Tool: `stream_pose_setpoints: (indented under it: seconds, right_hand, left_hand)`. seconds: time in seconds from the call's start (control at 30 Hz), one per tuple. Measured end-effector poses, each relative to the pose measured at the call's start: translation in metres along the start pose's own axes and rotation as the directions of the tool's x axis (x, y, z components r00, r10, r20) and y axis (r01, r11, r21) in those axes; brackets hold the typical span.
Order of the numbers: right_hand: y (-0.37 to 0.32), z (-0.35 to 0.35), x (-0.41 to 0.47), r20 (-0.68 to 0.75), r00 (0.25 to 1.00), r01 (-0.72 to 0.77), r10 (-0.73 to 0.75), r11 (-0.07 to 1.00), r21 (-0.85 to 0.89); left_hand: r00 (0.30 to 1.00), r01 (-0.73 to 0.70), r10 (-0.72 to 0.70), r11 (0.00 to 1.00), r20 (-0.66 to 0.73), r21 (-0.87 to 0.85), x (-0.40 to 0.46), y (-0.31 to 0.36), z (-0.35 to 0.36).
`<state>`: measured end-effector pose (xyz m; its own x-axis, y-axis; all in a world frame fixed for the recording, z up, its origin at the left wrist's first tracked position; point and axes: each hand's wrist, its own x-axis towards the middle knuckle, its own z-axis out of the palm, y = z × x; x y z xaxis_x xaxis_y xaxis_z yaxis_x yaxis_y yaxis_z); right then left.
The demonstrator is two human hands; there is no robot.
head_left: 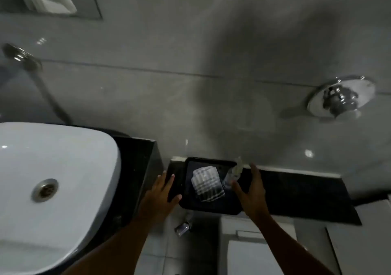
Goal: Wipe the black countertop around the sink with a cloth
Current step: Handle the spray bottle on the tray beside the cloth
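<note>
A black tray (209, 208) rests on a low black ledge (296, 192) to the right of the white sink (53, 168). On the tray lie a folded white striped cloth (207, 183) and a clear bottle (232, 172). My left hand (161, 194) lies palm down on the tray's left rim, fingers spread. My right hand (251, 186) is at the tray's right side beside the bottle, thumb over the tray and fingers extended. Neither hand touches the cloth. The black countertop (135, 168) shows as a strip around the sink's right side.
A grey tiled wall rises behind, with a chrome fitting (340, 96) at right and a chrome tap base (19, 55) at upper left. A small chrome valve (183, 228) sits below the ledge. A white toilet tank (254, 253) stands under my right arm.
</note>
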<state>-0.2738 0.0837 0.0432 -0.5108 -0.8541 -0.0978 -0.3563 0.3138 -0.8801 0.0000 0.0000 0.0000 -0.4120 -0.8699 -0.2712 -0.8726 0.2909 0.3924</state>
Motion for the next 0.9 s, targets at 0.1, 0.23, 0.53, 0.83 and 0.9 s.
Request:
stream_pose_setpoints:
  seconds: [0.1,0.23,0.53,0.83,0.9]
  right_hand:
    - [0.019,0.022,0.036,-0.009,0.999,0.050,-0.049,0.987,0.154]
    - [0.044,0.042,0.060,0.039,0.985,0.155,-0.170,0.956,0.248]
    - [0.036,0.039,0.073,0.275,0.961,-0.039,0.037,0.999,0.001]
    - [0.049,0.048,0.064,0.456,0.882,-0.020,0.121,0.976,-0.219]
    - [0.048,0.053,0.065,0.469,0.874,-0.025,0.127,0.975,-0.219]
  left_hand:
    - [1.000,0.027,-0.027,0.999,0.011,-0.022,0.036,-0.020,0.042]
    - [1.000,-0.004,0.004,1.000,0.001,-0.025,0.064,-0.035,0.088]
    - [0.997,-0.017,0.018,1.000,-0.080,0.020,0.068,-0.038,0.113]
    - [0.993,-0.038,0.042,0.999,-0.109,0.034,0.070,-0.041,0.117]
    - [0.992,-0.041,0.044,0.999,-0.114,0.030,0.070,-0.042,0.118]
